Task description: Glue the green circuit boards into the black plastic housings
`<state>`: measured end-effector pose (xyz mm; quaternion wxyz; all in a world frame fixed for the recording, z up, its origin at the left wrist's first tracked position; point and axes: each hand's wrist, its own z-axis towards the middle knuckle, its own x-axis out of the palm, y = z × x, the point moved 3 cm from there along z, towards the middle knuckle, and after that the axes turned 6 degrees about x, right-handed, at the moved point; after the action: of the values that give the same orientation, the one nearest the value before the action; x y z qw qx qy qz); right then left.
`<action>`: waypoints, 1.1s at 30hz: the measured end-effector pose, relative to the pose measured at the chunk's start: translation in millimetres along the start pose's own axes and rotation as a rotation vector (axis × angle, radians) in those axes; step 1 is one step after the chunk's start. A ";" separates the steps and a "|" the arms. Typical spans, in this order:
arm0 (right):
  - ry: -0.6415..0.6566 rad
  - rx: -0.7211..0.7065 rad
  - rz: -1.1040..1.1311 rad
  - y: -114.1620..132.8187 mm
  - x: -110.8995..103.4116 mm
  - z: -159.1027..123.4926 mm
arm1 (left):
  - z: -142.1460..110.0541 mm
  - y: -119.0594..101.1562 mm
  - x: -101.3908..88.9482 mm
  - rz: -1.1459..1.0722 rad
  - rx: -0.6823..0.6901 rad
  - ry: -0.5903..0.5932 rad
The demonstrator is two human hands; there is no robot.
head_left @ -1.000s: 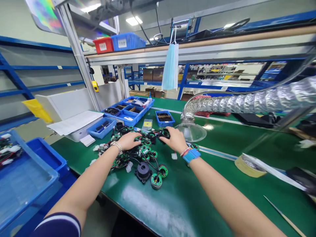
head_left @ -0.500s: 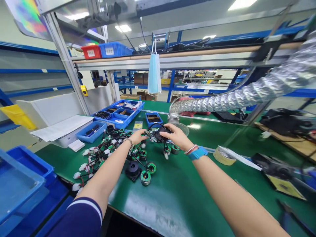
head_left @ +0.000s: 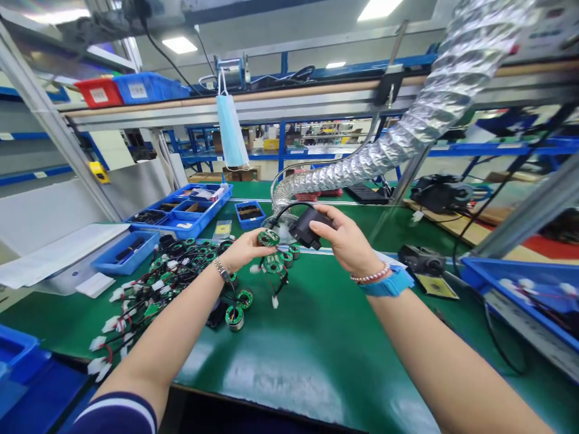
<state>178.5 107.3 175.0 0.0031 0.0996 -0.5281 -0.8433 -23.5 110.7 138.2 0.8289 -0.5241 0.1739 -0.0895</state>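
My right hand [head_left: 346, 238] is closed round a black plastic housing [head_left: 310, 228] with a black cable curving off its top to the left. Between the fingers of my left hand [head_left: 242, 250] is a round green circuit board [head_left: 268, 238]. Below it hangs another green board [head_left: 274, 263], with wires and a white connector [head_left: 275, 301] dangling over the bench. Close under my left wrist, a small motor with a green board [head_left: 234, 317] rests on the green bench top [head_left: 307, 349]. A heap of wired boards and white connectors [head_left: 156, 286] spreads to the left, partly hidden by my forearm.
A silver flexible duct [head_left: 384, 144] comes down behind my hands. Blue divided trays [head_left: 194, 223] and a small blue bin [head_left: 250, 214] stand at the back. A blue bin with wires [head_left: 525, 295] is at right. A face mask [head_left: 232, 129] hangs from the shelf.
The view has swung to the right, bringing the blue bin at right into sight. My hands have drawn apart, and the black housing and the green boards now show more clearly.
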 end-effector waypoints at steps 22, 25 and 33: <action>0.487 0.167 -0.867 -92.5 -66.8 -191.4 | -147.0 72.0 98.9 0.720 -0.165 0.348; 0.456 -0.008 -0.891 -90.6 -61.2 -193.4 | -154.9 62.1 103.1 0.807 -0.029 0.359; 0.493 -0.206 -0.951 -61.5 -59.3 -159.1 | -156.7 39.5 90.1 0.979 0.079 0.332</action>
<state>270.0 -0.6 62.8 -0.2454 0.5215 -0.3229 -0.7508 -1.5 -33.3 24.1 0.7540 -0.3284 0.5246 0.2203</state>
